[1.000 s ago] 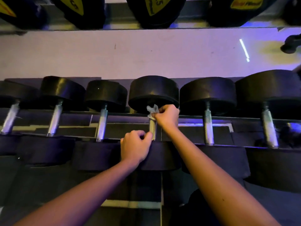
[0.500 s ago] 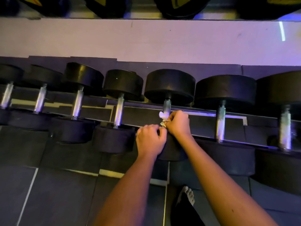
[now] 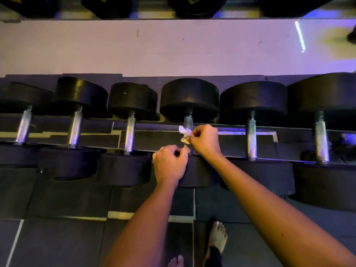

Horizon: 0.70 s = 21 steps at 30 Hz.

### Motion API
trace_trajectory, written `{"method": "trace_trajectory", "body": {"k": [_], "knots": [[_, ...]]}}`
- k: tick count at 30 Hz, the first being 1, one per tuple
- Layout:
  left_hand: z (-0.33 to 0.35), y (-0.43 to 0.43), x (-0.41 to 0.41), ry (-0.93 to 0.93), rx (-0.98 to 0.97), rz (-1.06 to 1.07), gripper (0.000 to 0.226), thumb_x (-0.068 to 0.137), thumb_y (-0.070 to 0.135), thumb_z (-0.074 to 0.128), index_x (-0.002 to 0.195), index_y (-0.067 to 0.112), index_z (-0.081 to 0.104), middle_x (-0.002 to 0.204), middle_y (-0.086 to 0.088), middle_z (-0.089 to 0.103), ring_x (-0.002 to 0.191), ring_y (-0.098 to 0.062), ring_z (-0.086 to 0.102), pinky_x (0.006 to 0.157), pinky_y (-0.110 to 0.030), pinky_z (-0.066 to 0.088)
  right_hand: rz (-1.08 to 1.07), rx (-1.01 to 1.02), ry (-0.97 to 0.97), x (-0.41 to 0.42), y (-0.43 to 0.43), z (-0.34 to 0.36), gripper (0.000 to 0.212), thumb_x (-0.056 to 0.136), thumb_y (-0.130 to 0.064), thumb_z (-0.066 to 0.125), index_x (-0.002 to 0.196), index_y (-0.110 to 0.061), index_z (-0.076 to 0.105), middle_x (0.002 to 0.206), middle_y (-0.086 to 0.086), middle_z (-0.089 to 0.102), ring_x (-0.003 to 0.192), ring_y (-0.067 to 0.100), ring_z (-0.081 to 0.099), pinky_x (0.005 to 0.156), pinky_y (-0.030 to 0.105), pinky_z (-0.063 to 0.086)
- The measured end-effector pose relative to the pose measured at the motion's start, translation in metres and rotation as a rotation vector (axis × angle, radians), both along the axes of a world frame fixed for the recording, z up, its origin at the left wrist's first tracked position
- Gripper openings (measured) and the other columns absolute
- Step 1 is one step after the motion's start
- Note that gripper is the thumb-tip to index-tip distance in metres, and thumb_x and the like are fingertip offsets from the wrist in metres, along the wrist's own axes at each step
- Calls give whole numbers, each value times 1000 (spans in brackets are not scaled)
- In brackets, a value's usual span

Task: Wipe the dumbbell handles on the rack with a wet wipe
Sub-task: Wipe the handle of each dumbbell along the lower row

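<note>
Right hand [image 3: 206,139] pinches wet wipe [image 3: 184,132], bunched on centre dumbbell handle [image 3: 188,121], mid-length. Left hand [image 3: 169,164] curled at handle's near end; grip on anything: cannot tell. Neighbouring dumbbells [image 3: 129,132] flank handle on rack [image 3: 158,140]. Bare foot [image 3: 216,237] nearer than handle.

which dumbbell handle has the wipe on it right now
The fourth handle from the left: the right hand pinches the white wet wipe against it. The other five handles are bare.
</note>
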<state>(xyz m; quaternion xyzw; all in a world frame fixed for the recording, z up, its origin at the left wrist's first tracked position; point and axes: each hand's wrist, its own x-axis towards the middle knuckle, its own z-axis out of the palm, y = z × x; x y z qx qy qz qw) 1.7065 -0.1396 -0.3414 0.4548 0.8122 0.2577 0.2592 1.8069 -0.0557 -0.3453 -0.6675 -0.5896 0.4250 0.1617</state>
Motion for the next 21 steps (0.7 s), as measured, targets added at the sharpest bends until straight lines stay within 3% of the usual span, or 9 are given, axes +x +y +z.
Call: {"method": "trace_trajectory", "body": {"k": [4, 7, 10, 15, 17, 21], "knots": [[0, -1, 1, -13, 29, -26, 33, 76, 47, 46, 51, 26, 47, 56, 5, 52, 68, -26, 56, 67, -36, 46, -76, 96, 9, -8, 23, 3, 1, 85, -11, 70, 83, -11, 69, 79, 1, 65, 79, 14, 64, 74, 29, 54], [1, -2, 0, -23, 55, -45, 34, 81, 39, 53, 51, 24, 50, 51, 7, 49, 64, -24, 54, 67, -36, 44, -153, 121, -4, -13, 32, 1, 6, 81, -13, 72, 85, -9, 71, 86, 6, 70, 86, 20, 66, 80, 33, 56], [2, -3, 2, -31, 61, -26, 37, 83, 38, 55, 50, 23, 49, 49, 8, 46, 66, -26, 53, 66, -33, 39, -148, 101, -53, -12, 23, -3, 11, 78, -16, 74, 82, -5, 73, 85, 10, 71, 85, 23, 67, 79, 34, 56], [3, -4, 3, -44, 90, -14, 34, 86, 37, 56, 56, 20, 58, 54, 4, 52, 66, -24, 49, 73, -33, 40, 43, -62, -192, -5, 1, -10, 39, 69, -38, 82, 78, -3, 69, 77, 10, 64, 75, 21, 62, 63, 30, 46], [5, -4, 3, -47, 92, -9, 36, 87, 38, 55, 56, 20, 58, 51, 6, 49, 64, -22, 47, 72, -33, 39, 51, -55, -183, -5, 2, -8, 34, 69, -32, 83, 77, -2, 70, 77, 11, 66, 75, 21, 64, 62, 30, 48], [0, -2, 2, -29, 89, -16, 36, 84, 37, 55, 52, 20, 54, 49, 6, 48, 64, -23, 51, 69, -33, 40, 27, 172, -167, -15, 17, 3, 7, 81, -13, 71, 80, -7, 72, 78, 6, 68, 78, 17, 63, 67, 26, 47]]}}
